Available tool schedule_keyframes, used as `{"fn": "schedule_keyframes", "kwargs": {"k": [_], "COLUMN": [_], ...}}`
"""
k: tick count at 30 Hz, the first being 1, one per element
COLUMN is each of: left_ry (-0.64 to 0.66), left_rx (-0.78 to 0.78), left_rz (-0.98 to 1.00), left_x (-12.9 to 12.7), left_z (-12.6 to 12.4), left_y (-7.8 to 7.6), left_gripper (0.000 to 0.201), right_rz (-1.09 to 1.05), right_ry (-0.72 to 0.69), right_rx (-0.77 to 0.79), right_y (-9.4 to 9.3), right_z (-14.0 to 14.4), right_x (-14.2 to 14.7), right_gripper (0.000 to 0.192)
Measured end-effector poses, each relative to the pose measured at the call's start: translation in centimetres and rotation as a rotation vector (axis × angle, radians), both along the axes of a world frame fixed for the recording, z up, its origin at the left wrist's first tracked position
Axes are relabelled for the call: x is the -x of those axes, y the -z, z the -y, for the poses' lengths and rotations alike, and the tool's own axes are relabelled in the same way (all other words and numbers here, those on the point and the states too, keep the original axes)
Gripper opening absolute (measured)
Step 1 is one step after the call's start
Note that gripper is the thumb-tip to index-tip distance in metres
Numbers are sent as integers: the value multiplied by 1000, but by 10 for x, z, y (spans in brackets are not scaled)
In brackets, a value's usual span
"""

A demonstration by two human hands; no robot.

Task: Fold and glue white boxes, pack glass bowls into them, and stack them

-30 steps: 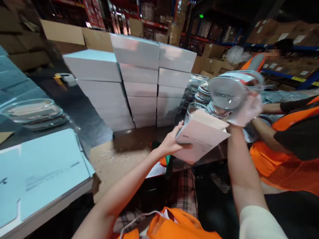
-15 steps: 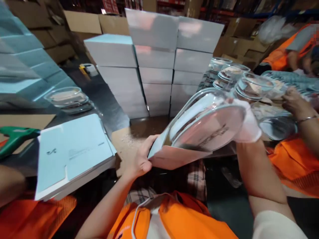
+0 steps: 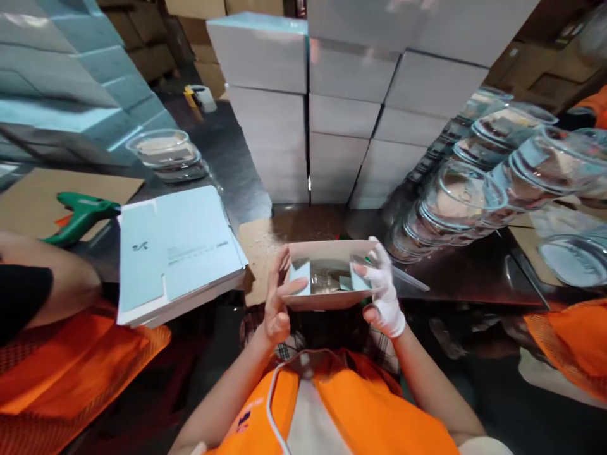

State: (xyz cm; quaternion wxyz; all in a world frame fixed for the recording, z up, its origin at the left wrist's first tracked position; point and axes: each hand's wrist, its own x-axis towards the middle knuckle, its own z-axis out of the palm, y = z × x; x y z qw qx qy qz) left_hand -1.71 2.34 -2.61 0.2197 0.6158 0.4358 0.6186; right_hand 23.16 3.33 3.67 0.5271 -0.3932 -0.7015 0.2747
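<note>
A small open cardboard box (image 3: 332, 302) sits upright between my hands, in front of my orange vest. My left hand (image 3: 275, 306) is bare and grips the box's left end, a finger over the small flap there. On the right end is my right hand (image 3: 386, 297), in a white glove that leaves fingertips bare; its fingers press at the other small flap. Clear glassware (image 3: 325, 282) shows inside the box, its lower part hidden.
Flat pale-blue cartons (image 3: 180, 246) lie stacked at left beside a green glue gun (image 3: 85, 215). White boxes (image 3: 341, 114) form a wall ahead. Stacked glass bowls (image 3: 467, 196) stand at right. Co-workers in orange vests sit on both sides.
The glass containers, earlier held tilted in my right hand at the box opening, are now down inside. The box has turned upright, and both hands hold its ends.
</note>
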Motion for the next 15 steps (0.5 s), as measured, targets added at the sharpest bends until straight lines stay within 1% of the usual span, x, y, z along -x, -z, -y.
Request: {"fn": "schedule_keyframes", "kwargs": {"k": [1, 2, 3, 5, 7, 9, 11, 12, 14, 15], "left_ry": [-13, -24, -38, -74, -90, -75, -40, -27, 4, 27], "left_rx": [-19, -28, -29, -29, -26, -43, -86, -109, -137, -141], "left_rz": [9, 8, 8, 67, 178, 205, 89, 15, -95, -122], "left_x": [1, 1, -1, -9, -17, -18, -11, -5, 10, 17], "left_z": [1, 2, 4, 8, 10, 10, 6, 4, -2, -5], "left_y": [-2, -6, -9, -17, -23, -28, -29, -29, -30, -31], "left_gripper": [84, 79, 72, 54, 49, 45, 38, 39, 44, 48], "right_rz": [6, -6, -43, -154, -253, -306, -311, -300, -227, -139], "right_ry": [-30, -25, 20, 159, 246, 252, 224, 205, 207, 253], "right_rx": [44, 100, 153, 210, 192, 154, 154, 177, 241, 264], "right_y": [-2, -5, -8, -14, -19, -23, -26, -26, -23, -20], "right_z": [0, 1, 2, 5, 8, 9, 9, 9, 12, 14], "right_x": [10, 19, 28, 44, 57, 64, 61, 54, 30, 15], "right_gripper": [91, 91, 87, 70, 60, 55, 53, 52, 43, 35]}}
